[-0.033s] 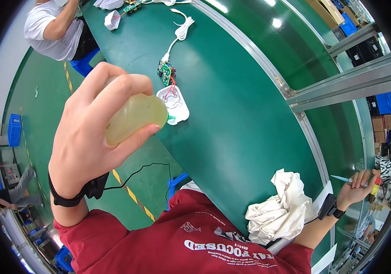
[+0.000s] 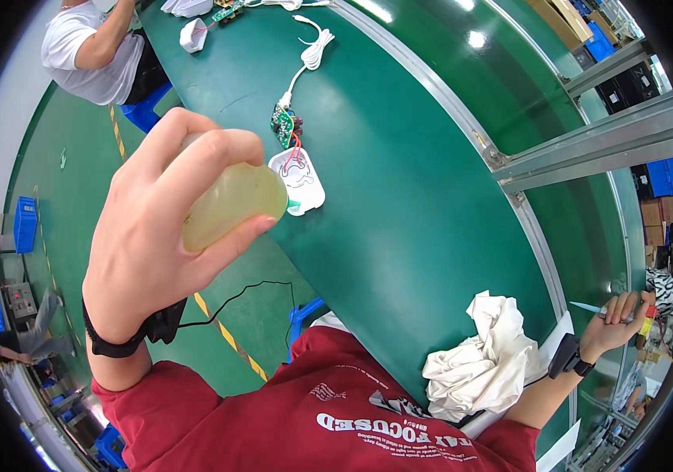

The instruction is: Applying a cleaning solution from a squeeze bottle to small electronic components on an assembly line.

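My left hand point(image 2: 144, 212) is closed around a soft, yellowish translucent squeeze bottle point(image 2: 238, 200). Its green nozzle point(image 2: 292, 204) points toward the lower edge of a white plastic shell point(image 2: 309, 185); whether they touch I cannot tell. Red wires run from the shell to a small green circuit board point(image 2: 282, 124), and a white cable point(image 2: 314, 52) leads on from the board. Out at the far right, my right hand point(image 2: 612, 324) is closed on a slim pointed tool with a pale blue tip point(image 2: 586, 307). A red and yellow piece shows beside those fingers.
A crumpled white cloth point(image 2: 482, 358) lies on the green table point(image 2: 399, 212) by my right forearm. Metal rails point(image 2: 588, 153) run along the far side. Another person point(image 2: 89, 51) sits at upper left, near more white shells point(image 2: 193, 35) and boards. A black wire point(image 2: 234, 293) trails from my left wrist.
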Demonstrator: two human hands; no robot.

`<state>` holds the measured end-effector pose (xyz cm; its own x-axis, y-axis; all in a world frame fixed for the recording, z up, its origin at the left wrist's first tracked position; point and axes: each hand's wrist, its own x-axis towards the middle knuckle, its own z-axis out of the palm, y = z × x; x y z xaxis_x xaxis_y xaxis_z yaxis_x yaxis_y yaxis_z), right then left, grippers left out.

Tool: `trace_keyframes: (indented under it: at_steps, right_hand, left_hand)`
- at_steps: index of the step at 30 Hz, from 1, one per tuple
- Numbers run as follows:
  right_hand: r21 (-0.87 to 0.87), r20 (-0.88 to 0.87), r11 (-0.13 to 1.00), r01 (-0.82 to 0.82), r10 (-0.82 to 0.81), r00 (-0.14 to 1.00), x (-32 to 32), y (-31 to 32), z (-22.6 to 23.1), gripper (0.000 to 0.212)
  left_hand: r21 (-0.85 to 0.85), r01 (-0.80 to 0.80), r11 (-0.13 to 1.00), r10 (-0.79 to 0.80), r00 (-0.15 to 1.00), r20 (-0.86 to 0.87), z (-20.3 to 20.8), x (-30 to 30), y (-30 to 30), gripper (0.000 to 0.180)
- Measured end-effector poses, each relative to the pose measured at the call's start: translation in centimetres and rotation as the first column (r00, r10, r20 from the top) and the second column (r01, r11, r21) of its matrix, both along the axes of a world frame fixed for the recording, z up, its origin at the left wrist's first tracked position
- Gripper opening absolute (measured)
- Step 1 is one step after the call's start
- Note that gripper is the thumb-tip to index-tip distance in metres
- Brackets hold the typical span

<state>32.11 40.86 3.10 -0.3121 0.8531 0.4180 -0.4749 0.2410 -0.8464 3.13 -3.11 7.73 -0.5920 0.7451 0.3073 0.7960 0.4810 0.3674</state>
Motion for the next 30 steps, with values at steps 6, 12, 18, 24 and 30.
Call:
trace_keyframes:
  at_steps: [6,12,18,24,30]
  right_hand:
    - [-0.017,-0.021,0.998,-0.052,0.052,0.998,0.4,0.4,-0.1,0.019]
    - [-0.029,-0.036,0.998,-0.062,0.061,0.997,0.5,0.6,-0.2,0.019]
    - [-0.025,-0.029,0.999,-0.035,0.034,0.999,0.3,0.1,0.0,0.019]
    - [-0.027,-0.011,1.0,0.015,-0.015,1.0,0.3,0.1,0.1,0.02]
    - [-0.035,-0.031,0.999,-0.002,0.001,1.0,0.5,0.2,0.5,0.021]
  left_hand:
    - [-0.05,0.0,0.999,-0.001,1.0,-0.005,0.6,0.2,0.4,0.042]
    - [0.007,-0.015,1.0,0.015,1.0,0.01,0.3,0.2,0.2,0.043]
    - [0.092,-0.061,0.994,0.066,0.997,-0.051,0.0,0.3,-0.7,0.044]
    - [0.328,-0.238,0.914,0.192,0.967,0.166,-2.0,0.7,-3.2,0.047]
    - [0.514,-0.628,0.584,0.039,0.654,0.755,-6.5,-0.2,-5.5,0.049]
